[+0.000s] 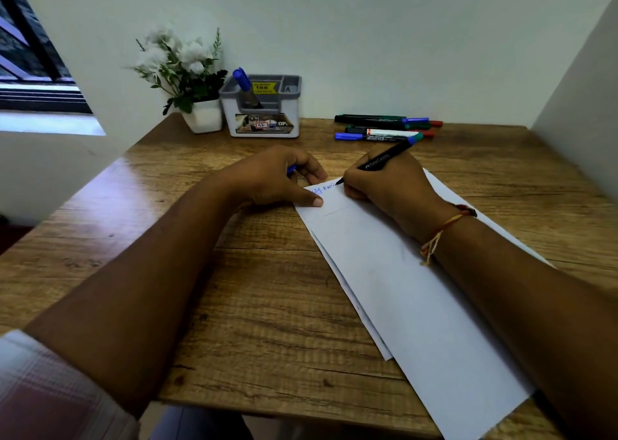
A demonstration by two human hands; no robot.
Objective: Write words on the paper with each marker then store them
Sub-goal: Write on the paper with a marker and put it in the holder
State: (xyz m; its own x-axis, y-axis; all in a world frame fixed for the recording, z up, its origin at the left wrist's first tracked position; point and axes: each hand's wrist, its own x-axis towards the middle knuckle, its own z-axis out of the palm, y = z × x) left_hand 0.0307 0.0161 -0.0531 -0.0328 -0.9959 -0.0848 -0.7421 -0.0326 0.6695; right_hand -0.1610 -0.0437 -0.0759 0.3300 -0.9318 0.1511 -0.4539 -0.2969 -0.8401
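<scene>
- Table (267, 289) – wood-grain top with a slight sheen, straight-edged.
- Paper (401, 289) – white, matte sheets stacked slightly askew, lying diagonally from the near right edge toward the centre. There is blue handwriting at the far corner.
- Right hand (384, 185) – fingers are closed around a black-barrelled marker (378, 160) with a blue end. Its tip touches the paper beside the writing.
- Left hand (271, 175) – thumb pressed flat on the paper's far left edge. The fingers are curled over a small blue object (291, 169) that is mostly hidden.
- Desk organizer (291, 112) – grey moulded plastic, rectangular and multi-compartment, at the far centre. One blue-capped marker (243, 80) stands tilted in its left compartment.
- Loose markers (384, 127) – slim cylinders with blue, green and red ends, lying in a pile at the far right.
- Flower pot (204, 117) – white and square, holding white flowers, touching the organizer's left side.
</scene>
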